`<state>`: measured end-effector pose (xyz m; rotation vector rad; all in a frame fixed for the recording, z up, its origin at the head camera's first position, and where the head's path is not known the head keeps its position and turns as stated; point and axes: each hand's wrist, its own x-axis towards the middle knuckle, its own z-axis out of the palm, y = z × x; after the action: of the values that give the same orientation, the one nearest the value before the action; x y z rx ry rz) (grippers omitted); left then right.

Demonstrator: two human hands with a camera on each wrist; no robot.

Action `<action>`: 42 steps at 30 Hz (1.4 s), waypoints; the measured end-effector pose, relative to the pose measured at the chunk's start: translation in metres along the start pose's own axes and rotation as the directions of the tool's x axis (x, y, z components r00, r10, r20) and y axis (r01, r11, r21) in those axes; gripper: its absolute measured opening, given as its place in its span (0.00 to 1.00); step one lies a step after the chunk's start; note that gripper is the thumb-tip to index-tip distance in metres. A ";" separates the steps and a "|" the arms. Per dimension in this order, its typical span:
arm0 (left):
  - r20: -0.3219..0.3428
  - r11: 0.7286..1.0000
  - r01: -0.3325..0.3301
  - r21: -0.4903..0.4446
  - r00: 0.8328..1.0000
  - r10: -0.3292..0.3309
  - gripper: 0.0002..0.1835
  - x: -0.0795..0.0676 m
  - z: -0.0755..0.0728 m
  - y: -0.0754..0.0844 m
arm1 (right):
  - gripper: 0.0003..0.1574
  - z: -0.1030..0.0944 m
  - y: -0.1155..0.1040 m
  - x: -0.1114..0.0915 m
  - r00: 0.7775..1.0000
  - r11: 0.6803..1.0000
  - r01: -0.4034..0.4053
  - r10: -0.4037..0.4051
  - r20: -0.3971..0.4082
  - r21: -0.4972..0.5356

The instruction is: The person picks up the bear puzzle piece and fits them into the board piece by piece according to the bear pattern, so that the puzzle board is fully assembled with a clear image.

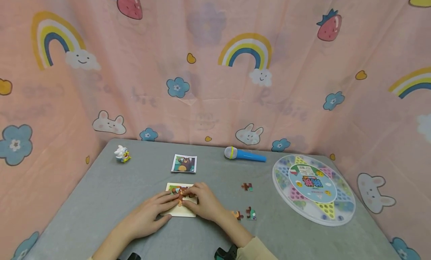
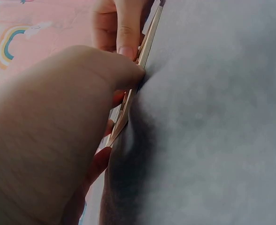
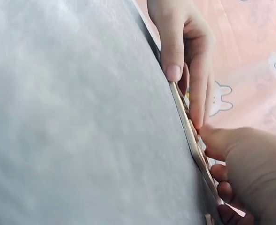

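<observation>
Leaning in over a flat, pale wooden puzzle board (image 1: 183, 212) on a gray, cloth-like tabletop (image 1: 101, 192), two bare hands meet at its brown bear picture. The left hand (image 1: 151, 214) lies across the board's left side, fingers extended and thumb apart from them; the right hand (image 1: 206, 203) rests thumb and fingertips on the right side, though whether they pinch a piece cannot be told. Three knobbed, interlocking pieces (image 1: 247, 187) lie to the right, one partly behind the right forearm.

Both wrist views show what the head view does not: the board's thin wooden side edge, with the left thumb against it. The head view alone shows the glossy picture card (image 1: 184, 164) beyond the board, the smooth blue microphone (image 1: 247, 155) near the table's far edge and a small white-and-yellow figure (image 1: 122, 154) at far left.

Gray surface stretches between the left arm and the table's left edge; at right, a round, clear-rimmed game disc (image 1: 313, 189) bounds the space beside the pieces.
</observation>
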<state>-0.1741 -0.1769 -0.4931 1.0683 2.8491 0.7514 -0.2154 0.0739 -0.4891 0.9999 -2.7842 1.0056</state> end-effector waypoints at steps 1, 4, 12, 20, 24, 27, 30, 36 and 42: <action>-0.005 1.000 -0.006 0.002 1.000 0.006 0.27 0.000 0.000 0.000 | 0.13 -0.001 0.000 0.001 1.000 1.000 -0.001 0.001 0.011 0.001; -0.016 1.000 -0.013 0.006 1.000 0.013 0.26 0.000 0.000 0.001 | 0.13 -0.007 0.000 0.003 0.999 1.000 0.003 -0.004 0.049 0.025; 0.006 1.000 0.019 -0.003 1.000 -0.019 0.27 0.001 0.001 0.001 | 0.17 -0.030 -0.001 0.004 0.995 0.995 0.009 -0.019 0.099 0.098; 0.015 0.999 0.037 -0.005 0.999 -0.037 0.27 0.001 -0.001 0.003 | 0.21 -0.055 0.015 -0.011 0.999 0.997 -0.040 0.039 0.019 0.068; 0.015 0.999 0.040 0.002 0.999 -0.040 0.27 0.001 -0.001 0.004 | 0.21 -0.070 0.029 -0.024 0.995 0.997 -0.078 0.080 -0.065 0.027; 0.013 1.000 0.031 0.004 0.999 -0.031 0.27 0.000 -0.002 0.004 | 0.22 -0.082 0.043 -0.034 0.986 0.995 -0.100 0.101 -0.134 0.010; 0.011 1.000 0.028 0.005 1.000 -0.028 0.27 0.000 -0.002 0.004 | 0.21 -0.094 0.062 -0.045 0.975 0.994 -0.105 0.110 -0.194 0.035; -0.008 1.000 0.014 0.013 1.000 -0.014 0.26 -0.001 0.000 0.002 | 0.21 -0.117 0.093 -0.069 0.947 0.979 -0.188 0.201 -0.252 0.073; 0.003 1.000 0.026 0.005 1.000 -0.026 0.26 0.000 0.001 0.002 | 0.21 -0.124 0.116 -0.086 0.920 0.966 -0.252 0.257 -0.294 0.056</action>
<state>-0.1730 -0.1754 -0.4930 1.0294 2.8581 0.7416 -0.2373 0.2625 -0.4752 0.4412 -2.6944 1.1020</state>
